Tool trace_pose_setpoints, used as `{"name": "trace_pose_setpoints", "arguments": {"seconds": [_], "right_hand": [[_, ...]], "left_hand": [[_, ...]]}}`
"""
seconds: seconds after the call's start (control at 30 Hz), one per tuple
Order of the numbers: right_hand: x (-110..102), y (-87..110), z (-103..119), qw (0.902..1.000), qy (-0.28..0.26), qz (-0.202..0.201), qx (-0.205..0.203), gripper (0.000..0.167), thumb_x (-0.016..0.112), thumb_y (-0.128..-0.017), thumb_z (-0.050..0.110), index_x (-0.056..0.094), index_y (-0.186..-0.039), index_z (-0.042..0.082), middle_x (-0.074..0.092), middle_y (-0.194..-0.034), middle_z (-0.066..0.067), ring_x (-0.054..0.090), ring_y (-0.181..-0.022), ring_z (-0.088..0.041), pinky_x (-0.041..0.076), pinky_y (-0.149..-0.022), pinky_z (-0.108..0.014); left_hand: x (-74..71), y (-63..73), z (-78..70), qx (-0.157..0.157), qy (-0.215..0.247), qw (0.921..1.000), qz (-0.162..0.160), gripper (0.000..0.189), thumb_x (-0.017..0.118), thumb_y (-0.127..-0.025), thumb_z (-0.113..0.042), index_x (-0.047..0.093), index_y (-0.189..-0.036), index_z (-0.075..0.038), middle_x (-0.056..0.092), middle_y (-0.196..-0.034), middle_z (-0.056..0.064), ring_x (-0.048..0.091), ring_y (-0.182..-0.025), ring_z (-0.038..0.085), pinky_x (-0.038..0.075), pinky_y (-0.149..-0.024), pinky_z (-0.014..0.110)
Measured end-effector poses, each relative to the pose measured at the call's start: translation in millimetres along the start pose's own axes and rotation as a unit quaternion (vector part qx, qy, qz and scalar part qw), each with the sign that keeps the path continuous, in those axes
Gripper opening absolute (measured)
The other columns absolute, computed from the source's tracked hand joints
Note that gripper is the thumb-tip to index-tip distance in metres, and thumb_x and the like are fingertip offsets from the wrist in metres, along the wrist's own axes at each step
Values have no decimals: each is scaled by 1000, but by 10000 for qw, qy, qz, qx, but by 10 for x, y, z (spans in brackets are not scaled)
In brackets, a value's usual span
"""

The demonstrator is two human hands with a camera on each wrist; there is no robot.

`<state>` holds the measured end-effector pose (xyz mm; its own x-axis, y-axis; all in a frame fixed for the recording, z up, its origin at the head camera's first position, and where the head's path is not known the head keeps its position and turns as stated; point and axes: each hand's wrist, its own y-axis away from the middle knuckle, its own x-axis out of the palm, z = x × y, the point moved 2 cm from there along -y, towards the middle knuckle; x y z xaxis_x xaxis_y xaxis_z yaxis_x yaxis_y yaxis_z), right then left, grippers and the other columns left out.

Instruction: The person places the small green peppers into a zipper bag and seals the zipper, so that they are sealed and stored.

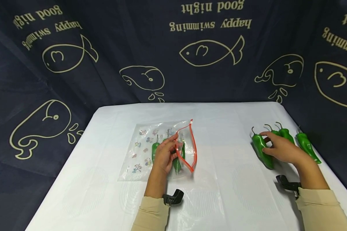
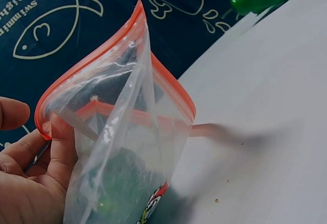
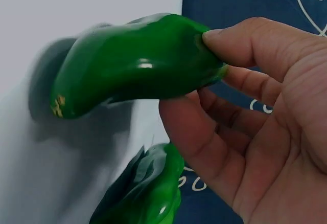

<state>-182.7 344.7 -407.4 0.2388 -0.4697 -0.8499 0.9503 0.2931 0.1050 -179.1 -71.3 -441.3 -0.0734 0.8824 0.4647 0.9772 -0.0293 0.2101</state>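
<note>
My left hand holds a clear zip bag by its red-edged mouth, which gapes toward the right. In the left wrist view, fingers lie at the bag's red rim while the thumb stands apart from it. Green peppers show through the printed plastic. On the right side of the table my right hand pinches another green pepper near its stem end between thumb and fingers. That pepper is glossy and slightly bent, its tip pointing away from the hand in the right wrist view.
Two green peppers lie close together behind my right hand, partly hidden by it. One more pepper lies by the right table edge. A white cloth covers the table, and a dark printed curtain hangs behind it.
</note>
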Motion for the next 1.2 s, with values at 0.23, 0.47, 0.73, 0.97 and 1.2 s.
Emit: {"name": "trace_pose_setpoints", "arguments": {"seconds": [0.23, 0.47, 0.73, 0.97, 1.2], "right_hand": [[15, -50, 181, 9986, -526, -43, -17, 63, 69, -90, 7, 34, -142, -5, 53, -123, -36, 63, -81, -23, 53, -60, -33], [25, -131, 401, 9947, -974, -99, -321, 65, 69, -91, 7, 32, -144, -3, 50, -127, -30, 63, -79, -23, 53, -59, -33], [106, -215, 702, 9906, -1146, -207, -719, 70, 68, -92, 9, 28, -149, 3, 49, -126, -23, 62, -80, -21, 53, -60, -32], [303, -431, 966, 9857, -1344, -208, -992, 66, 68, -91, 6, 32, -147, 7, 51, -126, -20, 62, -84, -23, 53, -61, -32], [486, -614, 1268, 9759, -1724, -375, -1283, 65, 70, -89, 6, 34, -144, 11, 52, -128, -17, 64, -87, -23, 53, -62, -32]], "left_hand": [[3, -6, -9, 12, 50, 10000, 39, 48, 58, -91, -3, 53, -138, 6, 54, -140, 16, 68, -89, 12, 55, -59, 20], [5, -9, -5, -20, 66, 10000, -29, 47, 57, -91, -4, 55, -137, 5, 63, -125, 14, 68, -91, 14, 56, -61, 22], [17, -8, 27, -47, 59, 10000, -26, 42, 57, -90, -4, 61, -132, 1, 67, -104, 6, 68, -90, 14, 56, -62, 24], [15, -20, 9, 11, -57, 10000, 24, 44, 59, -91, -6, 58, -135, 3, 62, -125, 14, 68, -93, 15, 56, -64, 24], [11, -14, 8, 16, -30, 10000, 43, 45, 59, -91, -5, 57, -135, 4, 58, -135, 15, 68, -93, 14, 56, -64, 23]]}}
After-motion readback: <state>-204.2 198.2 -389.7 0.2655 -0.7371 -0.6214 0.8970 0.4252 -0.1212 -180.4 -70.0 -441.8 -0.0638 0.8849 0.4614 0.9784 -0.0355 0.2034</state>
